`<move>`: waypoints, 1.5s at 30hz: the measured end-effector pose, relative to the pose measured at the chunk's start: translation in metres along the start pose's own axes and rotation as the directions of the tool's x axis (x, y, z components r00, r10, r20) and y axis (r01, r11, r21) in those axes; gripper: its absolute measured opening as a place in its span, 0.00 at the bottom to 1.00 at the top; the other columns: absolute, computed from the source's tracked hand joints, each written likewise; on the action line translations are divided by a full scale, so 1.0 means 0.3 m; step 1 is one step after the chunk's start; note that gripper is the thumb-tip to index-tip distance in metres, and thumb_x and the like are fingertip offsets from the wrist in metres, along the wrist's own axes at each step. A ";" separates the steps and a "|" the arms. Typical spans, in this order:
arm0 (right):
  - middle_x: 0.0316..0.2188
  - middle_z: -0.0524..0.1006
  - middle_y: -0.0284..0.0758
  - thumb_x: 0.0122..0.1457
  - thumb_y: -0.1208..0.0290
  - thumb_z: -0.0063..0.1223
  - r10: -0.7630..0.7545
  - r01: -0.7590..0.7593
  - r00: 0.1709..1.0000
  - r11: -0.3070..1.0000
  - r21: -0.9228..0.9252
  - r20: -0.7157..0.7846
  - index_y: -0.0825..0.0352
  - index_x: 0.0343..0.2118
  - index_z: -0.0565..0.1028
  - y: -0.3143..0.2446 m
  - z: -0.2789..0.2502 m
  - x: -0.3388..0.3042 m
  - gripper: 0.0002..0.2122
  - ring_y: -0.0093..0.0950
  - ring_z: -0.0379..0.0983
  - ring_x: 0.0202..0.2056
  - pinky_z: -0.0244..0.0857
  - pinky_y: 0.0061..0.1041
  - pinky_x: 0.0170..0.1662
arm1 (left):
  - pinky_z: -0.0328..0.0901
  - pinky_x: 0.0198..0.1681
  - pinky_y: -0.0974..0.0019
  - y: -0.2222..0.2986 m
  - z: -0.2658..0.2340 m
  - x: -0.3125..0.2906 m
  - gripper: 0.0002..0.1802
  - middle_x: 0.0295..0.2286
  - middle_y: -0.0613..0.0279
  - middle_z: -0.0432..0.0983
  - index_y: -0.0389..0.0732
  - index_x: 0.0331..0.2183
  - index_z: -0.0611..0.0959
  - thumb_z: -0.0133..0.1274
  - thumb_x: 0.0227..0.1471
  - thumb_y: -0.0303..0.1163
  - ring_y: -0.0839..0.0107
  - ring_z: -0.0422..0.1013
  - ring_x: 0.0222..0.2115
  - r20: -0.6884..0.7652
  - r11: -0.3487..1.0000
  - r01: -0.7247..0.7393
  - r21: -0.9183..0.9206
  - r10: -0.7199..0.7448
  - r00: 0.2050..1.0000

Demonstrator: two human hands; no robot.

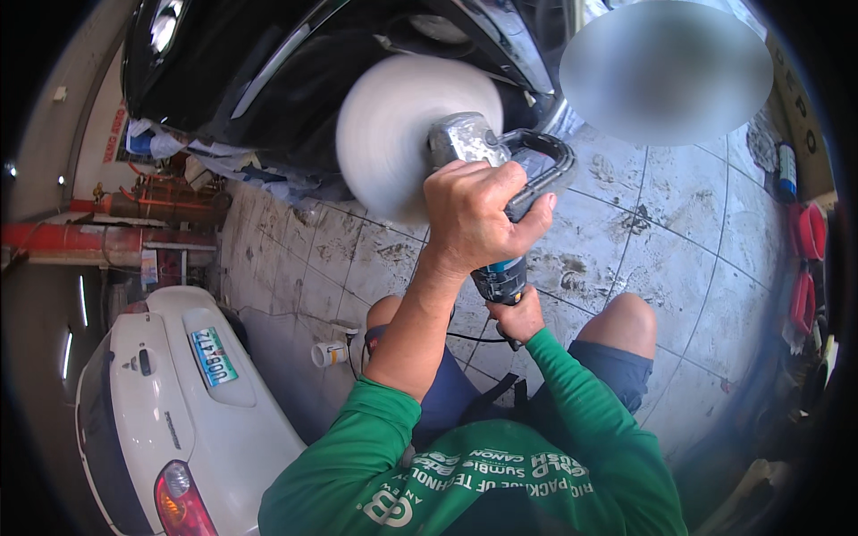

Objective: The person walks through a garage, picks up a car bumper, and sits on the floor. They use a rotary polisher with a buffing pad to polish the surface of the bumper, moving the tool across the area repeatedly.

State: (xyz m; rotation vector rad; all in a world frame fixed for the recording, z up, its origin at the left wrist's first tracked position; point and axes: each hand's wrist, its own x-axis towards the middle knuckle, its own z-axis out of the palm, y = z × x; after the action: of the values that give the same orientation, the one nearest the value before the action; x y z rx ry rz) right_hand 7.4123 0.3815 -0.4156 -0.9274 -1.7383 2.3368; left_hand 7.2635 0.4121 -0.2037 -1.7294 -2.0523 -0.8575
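Taking twelve as straight ahead of the seated person, a black car panel (313, 121) fills eleven to twelve, with crumpled pale sheets (259, 171) along its lower edge. A red beam (76, 239) lies at nine, a white car (219, 353) at eight, and a small white cup (329, 354) near the person on that same side. Toward three there are a blue can (786, 170) and some red items (811, 232); grimy floor tiles (670, 241) spread between. The polisher (463, 141) is at twelve in front of the person, its broad white pad (389, 134) smeared by motion and covering part of the panel; I can't tell whether the two touch. A grey blurred oval hides whatever is between one and two, and the rims fall into darkness. The left hand and forearm block the polisher's middle from me. The left hand (478, 210) has its fingers clamped over the machine's front, just beside the black loop handle (565, 161), their tips hard to make out. The right hand (520, 317) is wrapped round the rear grip at about five, close to a dark cord (469, 338), its fingers partly hidden.
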 end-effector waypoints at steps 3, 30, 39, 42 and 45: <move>0.34 0.88 0.47 0.51 0.74 0.71 -0.070 0.070 0.998 0.991 -0.112 -0.001 0.73 0.39 0.85 -0.012 0.026 0.014 0.13 0.40 0.88 0.38 0.79 0.39 0.44 | 0.68 0.27 0.59 -0.027 -0.065 -0.050 0.13 0.17 0.60 0.78 0.41 0.24 0.83 0.71 0.44 0.36 0.58 0.77 0.19 -0.060 0.998 -0.014 -0.058 0.011 0.998; 0.28 0.87 0.38 0.52 0.74 0.70 -0.130 0.123 0.980 0.991 -0.058 -0.152 0.73 0.33 0.83 0.075 0.108 0.050 0.09 0.29 0.84 0.28 0.77 0.36 0.36 | 0.63 0.24 0.59 -0.082 -0.077 -0.107 0.19 0.12 0.65 0.65 0.46 0.16 0.75 0.69 0.43 0.42 0.61 0.67 0.14 -0.261 0.980 -0.104 -0.170 0.057 0.964; 0.29 0.85 0.52 0.50 0.69 0.72 -0.439 0.373 0.897 0.811 -0.452 -0.047 0.75 0.33 0.83 -0.199 0.037 0.070 0.14 0.48 0.87 0.35 0.78 0.40 0.40 | 0.64 0.24 0.61 -0.112 -0.331 -0.169 0.13 0.16 0.65 0.75 0.40 0.25 0.83 0.69 0.46 0.36 0.63 0.72 0.16 -0.478 1.000 -0.011 -0.028 -0.003 0.879; 0.26 0.86 0.42 0.51 0.73 0.71 -0.480 0.424 0.875 0.819 -0.386 -0.058 0.75 0.31 0.82 -0.158 0.000 0.123 0.10 0.32 0.83 0.29 0.76 0.36 0.36 | 0.63 0.23 0.60 -0.058 -0.293 -0.089 0.14 0.14 0.68 0.69 0.44 0.22 0.81 0.69 0.47 0.39 0.65 0.69 0.14 -0.456 0.995 -0.091 0.046 0.102 0.884; 0.27 0.87 0.41 0.54 0.70 0.71 -0.401 0.350 0.906 0.889 -0.294 -0.134 0.75 0.33 0.84 -0.122 -0.035 0.140 0.11 0.27 0.85 0.31 0.77 0.35 0.37 | 0.62 0.23 0.59 -0.034 -0.194 0.009 0.20 0.13 0.68 0.65 0.47 0.19 0.75 0.69 0.47 0.42 0.63 0.67 0.14 -0.435 0.982 -0.190 -0.022 0.162 0.886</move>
State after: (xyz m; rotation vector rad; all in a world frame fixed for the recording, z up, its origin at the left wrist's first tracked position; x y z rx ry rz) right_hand 7.3733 0.4202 -0.4022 -0.7302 -1.9687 1.7465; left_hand 7.2453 0.3768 -0.1598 -1.5531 -1.5680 -1.1381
